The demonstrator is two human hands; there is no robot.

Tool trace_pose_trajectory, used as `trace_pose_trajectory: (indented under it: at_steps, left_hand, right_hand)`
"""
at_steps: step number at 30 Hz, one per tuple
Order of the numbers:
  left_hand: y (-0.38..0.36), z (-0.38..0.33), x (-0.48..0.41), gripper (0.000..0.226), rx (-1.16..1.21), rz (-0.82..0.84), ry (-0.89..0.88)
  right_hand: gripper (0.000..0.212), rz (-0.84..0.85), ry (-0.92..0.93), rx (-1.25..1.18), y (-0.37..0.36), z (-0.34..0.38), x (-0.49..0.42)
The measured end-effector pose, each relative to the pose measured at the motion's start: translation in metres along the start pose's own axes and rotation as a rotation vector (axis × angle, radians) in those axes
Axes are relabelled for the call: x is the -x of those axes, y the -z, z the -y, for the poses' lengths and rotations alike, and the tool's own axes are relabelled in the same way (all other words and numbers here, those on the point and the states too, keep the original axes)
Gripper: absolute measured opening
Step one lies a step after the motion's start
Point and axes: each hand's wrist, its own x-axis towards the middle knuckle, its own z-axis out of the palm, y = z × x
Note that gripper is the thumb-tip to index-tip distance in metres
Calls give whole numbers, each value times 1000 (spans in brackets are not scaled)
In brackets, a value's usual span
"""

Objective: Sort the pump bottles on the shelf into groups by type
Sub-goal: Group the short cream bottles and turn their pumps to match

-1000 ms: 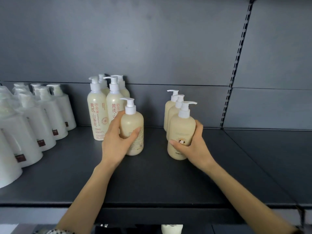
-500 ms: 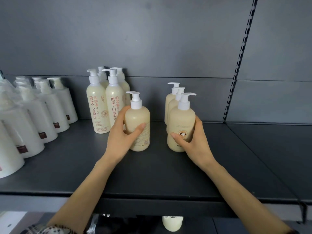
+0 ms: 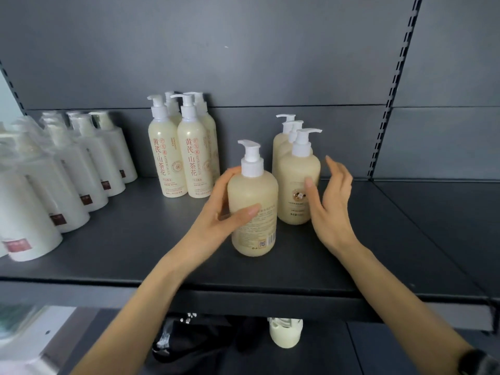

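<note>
My left hand (image 3: 222,212) grips a squat beige pump bottle (image 3: 254,212), which stands upright on the dark shelf (image 3: 135,244) with its back label toward me. Just right of it stand three matching beige bottles in a row; the front one (image 3: 297,185) carries a small cow logo. My right hand (image 3: 328,201) hovers open beside that front bottle, fingers spread and off it. Tall slim cream bottles with red Chinese lettering (image 3: 181,158) stand grouped behind my left hand. White bottles with dark red labels (image 3: 67,180) fill the shelf's left side in rows.
The shelf's back wall is grey, with a slotted upright (image 3: 389,98) at the right. Bare shelf surface lies right of the beige bottles. Below the shelf a cream bottle top (image 3: 285,332) and a dark object show.
My left hand has slid the beige bottle right and forward, close to the beige group. My right hand has let go of the front cow-logo bottle and opened.
</note>
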Motion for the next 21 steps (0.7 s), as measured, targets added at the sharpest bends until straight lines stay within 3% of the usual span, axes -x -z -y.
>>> trace_pose_trajectory:
  at_steps: [4, 7, 11, 14, 18, 21]
  left_hand:
    - [-41, -1, 9, 61, 50, -128, -59]
    - [-64, -2, 13, 66, 153, -173, -8]
    - [-80, -3, 15, 63, 285, -148, 96]
    - [-85, -4, 15, 57, 342, -148, 135]
    - [-88, -6, 26, 50, 243, -158, 100]
    - [-74, 6, 14, 45, 206, -164, 94]
  right_hand:
    - [30, -199, 43, -89, 7, 19, 8]
    - [15, -199, 76, -254, 11, 36, 31]
    - [25, -88, 73, -407, 13, 48, 70]
    - [37, -1, 81, -389, 12, 47, 83]
    - [43, 147, 15, -366, 19, 40, 74]
    - [36, 102, -9, -274, 34, 28, 60]
